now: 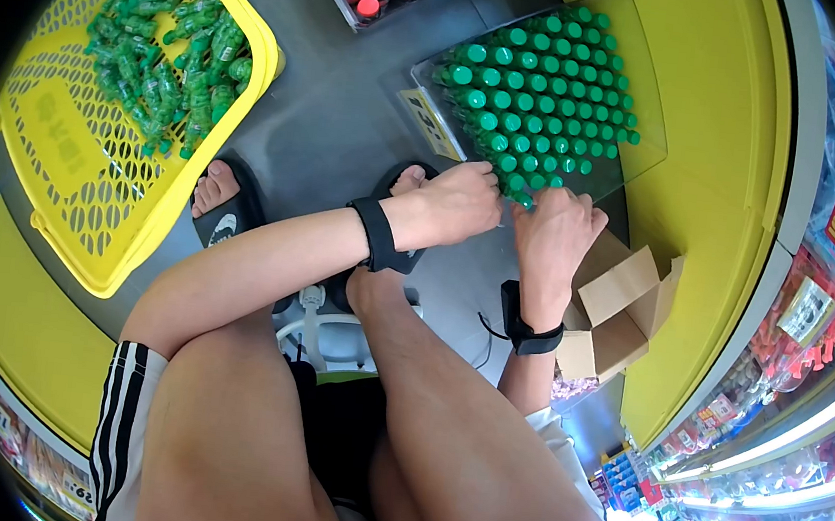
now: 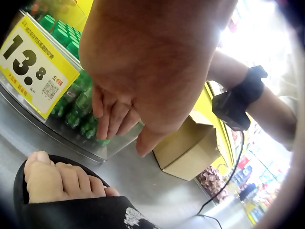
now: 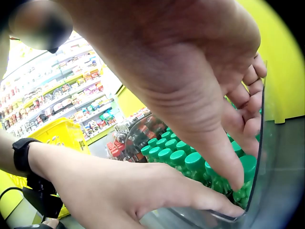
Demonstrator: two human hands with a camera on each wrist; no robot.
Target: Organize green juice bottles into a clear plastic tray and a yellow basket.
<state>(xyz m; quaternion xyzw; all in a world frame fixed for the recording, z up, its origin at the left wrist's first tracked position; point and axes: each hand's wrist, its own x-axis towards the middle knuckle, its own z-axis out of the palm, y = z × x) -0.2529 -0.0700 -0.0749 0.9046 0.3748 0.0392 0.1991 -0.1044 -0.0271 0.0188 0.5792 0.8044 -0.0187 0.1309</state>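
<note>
Grey floor (image 1: 344,83) edged the clear bin (image 2: 120,144); at its corner, right hand (image 1: 557,234), half-closed, pinched a bottle (image 3: 248,164); left hand (image 1: 455,204) curled, hold unclear; I favoured upright seating!

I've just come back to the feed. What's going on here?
A person has both hands at one corner of a clear bin. The left hand and the right hand are close together, by the corner bottle; whether either grips it is hard to tell. Green-capped bottles stand upright in rows in the bin. More green bottles lie jumbled in the yellow basket, and an open cardboard box sits beside the bin.
</note>
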